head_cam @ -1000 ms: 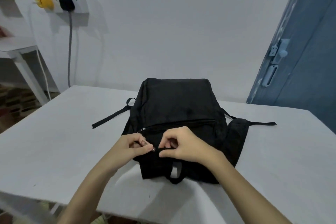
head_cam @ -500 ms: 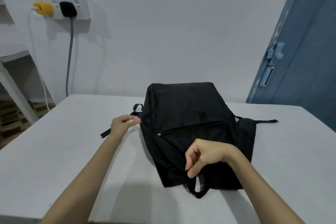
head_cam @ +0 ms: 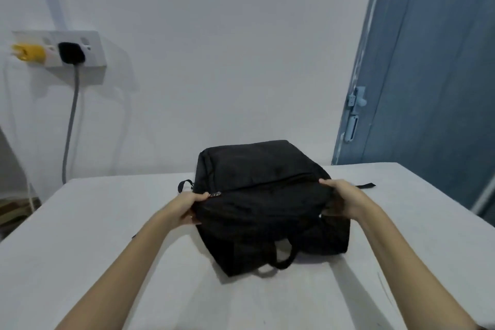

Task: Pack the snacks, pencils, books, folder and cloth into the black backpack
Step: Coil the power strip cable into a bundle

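Both hands have moved to the sides of the black backpack point(head_cam: 265, 195), which has slid further from the near edge of the white desk point(head_cam: 80, 222) and lies flat, zippers closed; the left hand point(head_cam: 187, 209) grips its left side, the right hand point(head_cam: 340, 201) its right, carry loop point(head_cam: 281, 260) nearest the person
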`<state>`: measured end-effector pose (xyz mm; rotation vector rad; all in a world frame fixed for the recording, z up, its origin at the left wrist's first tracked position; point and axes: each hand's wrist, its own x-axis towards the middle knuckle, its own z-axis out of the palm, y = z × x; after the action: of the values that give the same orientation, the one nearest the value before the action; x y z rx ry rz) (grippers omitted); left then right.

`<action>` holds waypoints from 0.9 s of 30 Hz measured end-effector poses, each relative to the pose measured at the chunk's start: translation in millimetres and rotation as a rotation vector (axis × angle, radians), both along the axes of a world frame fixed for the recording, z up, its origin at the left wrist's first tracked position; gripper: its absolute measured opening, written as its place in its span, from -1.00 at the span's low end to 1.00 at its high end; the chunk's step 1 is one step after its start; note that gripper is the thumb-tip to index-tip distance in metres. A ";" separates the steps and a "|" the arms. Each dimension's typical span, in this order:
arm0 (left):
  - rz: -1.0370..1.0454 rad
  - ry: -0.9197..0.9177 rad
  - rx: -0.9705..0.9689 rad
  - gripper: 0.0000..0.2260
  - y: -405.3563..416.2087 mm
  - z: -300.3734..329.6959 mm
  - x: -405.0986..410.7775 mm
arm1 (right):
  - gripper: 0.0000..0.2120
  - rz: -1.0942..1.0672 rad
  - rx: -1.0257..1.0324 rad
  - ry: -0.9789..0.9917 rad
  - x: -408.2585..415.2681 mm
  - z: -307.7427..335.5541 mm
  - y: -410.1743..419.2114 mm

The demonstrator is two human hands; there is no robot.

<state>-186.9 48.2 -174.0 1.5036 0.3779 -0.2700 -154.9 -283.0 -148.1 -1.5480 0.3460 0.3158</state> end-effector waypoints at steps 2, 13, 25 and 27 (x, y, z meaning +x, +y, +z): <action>0.095 -0.075 -0.111 -0.84 5.5 26.4 8.5 | -0.78 -0.014 0.149 -0.072 10.9 37.6 10.2; 0.290 -0.250 -0.354 -0.70 27.8 123.6 49.5 | -0.69 -0.103 0.375 -0.203 59.6 157.0 55.9; 0.289 -0.471 -0.189 -0.49 24.0 128.8 121.4 | -0.70 -0.229 0.169 -0.481 126.4 132.4 108.2; 0.257 -0.616 0.230 -0.36 14.8 112.9 121.5 | -0.64 -0.280 -0.141 -0.629 123.9 95.8 115.9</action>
<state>-65.4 63.0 -61.1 1.6553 0.1028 0.4496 -31.1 -167.1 -52.2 -1.6247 0.0839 -0.4201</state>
